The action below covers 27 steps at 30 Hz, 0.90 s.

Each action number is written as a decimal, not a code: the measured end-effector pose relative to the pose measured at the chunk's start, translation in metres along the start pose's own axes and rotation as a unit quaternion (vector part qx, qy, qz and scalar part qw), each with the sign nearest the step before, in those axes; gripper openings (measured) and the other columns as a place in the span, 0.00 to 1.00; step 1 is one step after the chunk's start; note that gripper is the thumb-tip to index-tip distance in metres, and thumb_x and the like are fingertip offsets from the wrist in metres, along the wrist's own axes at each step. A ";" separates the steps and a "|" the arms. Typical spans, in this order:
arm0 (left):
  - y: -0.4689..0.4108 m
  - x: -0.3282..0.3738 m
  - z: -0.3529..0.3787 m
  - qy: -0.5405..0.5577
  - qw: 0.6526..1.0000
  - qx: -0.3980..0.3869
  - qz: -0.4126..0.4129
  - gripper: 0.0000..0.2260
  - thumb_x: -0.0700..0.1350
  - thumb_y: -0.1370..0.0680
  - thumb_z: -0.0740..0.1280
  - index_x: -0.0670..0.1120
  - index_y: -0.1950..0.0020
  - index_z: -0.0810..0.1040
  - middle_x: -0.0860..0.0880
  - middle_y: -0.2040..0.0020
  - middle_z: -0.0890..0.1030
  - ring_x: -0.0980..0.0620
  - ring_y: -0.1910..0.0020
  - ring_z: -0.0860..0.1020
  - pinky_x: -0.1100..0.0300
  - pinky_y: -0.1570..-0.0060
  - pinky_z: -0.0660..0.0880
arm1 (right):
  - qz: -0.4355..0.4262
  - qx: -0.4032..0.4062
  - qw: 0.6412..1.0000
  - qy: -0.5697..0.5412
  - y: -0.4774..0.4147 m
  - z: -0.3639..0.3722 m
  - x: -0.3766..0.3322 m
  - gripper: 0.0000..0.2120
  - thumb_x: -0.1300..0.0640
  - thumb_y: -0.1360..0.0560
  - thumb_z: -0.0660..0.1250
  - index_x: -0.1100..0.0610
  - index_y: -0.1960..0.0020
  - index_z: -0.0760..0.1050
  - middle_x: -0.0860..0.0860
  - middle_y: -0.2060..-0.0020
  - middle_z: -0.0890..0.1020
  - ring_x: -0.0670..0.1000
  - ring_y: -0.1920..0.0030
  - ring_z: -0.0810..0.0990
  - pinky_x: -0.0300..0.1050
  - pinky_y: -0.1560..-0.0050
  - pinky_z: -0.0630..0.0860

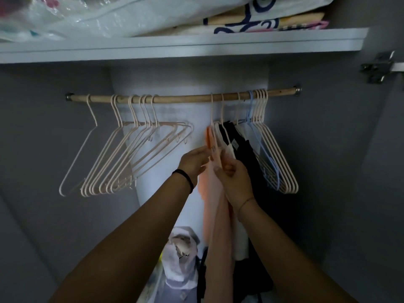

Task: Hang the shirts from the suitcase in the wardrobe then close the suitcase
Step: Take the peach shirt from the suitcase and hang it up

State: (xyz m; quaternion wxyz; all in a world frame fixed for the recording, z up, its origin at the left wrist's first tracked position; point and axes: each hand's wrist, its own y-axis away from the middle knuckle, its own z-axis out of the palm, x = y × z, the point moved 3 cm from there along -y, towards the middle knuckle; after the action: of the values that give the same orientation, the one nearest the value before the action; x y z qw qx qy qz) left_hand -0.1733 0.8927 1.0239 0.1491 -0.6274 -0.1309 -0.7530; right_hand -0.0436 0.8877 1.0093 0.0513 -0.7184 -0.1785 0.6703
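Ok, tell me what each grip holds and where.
Both hold the hanging orange shirt: the left grip pinches its top edge near the shoulder, the right grip clutches the fabric just below.

Both arms are up, stretched forward, forearms angling in toward each other. The left hand (193, 161), a dark band at its wrist, pinches the shirt (215, 211) with its fingertips. The right hand (235, 178), just beside it, has its fingers curled on the same cloth.
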 end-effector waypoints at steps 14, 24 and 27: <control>0.182 -0.050 -0.145 -0.115 0.985 0.126 0.032 0.17 0.46 0.23 0.69 0.48 0.35 0.75 0.49 0.41 0.79 0.52 0.44 0.77 0.61 0.49 0.71 | -0.008 -0.099 0.995 0.000 0.144 0.064 0.006 0.24 0.60 0.28 0.71 0.59 0.34 0.68 0.54 0.38 0.71 0.51 0.40 0.70 0.44 0.40 0.68; 0.433 -0.098 -0.235 -0.166 0.952 0.256 -0.014 0.19 0.45 0.22 0.67 0.46 0.32 0.72 0.50 0.40 0.77 0.52 0.41 0.75 0.60 0.45 0.70 | 0.024 -0.289 0.956 -0.052 0.333 0.114 0.014 0.28 0.63 0.30 0.73 0.63 0.34 0.66 0.54 0.38 0.73 0.51 0.40 0.71 0.39 0.40 0.70; 0.513 -0.123 -0.253 -0.163 0.939 0.301 -0.042 0.18 0.46 0.23 0.68 0.47 0.33 0.73 0.50 0.42 0.78 0.52 0.42 0.75 0.59 0.44 0.71 | 0.041 -0.339 0.939 -0.048 0.397 0.125 0.023 0.27 0.65 0.31 0.74 0.63 0.35 0.67 0.56 0.41 0.73 0.53 0.40 0.72 0.44 0.38 0.72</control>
State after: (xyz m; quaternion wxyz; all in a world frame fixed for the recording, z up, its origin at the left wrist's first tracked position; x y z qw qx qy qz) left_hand -0.1823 0.3302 0.8624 0.2759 -0.6610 -0.4003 -0.5717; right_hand -0.0914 0.5053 0.8509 -0.2316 -0.6667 -0.3683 0.6052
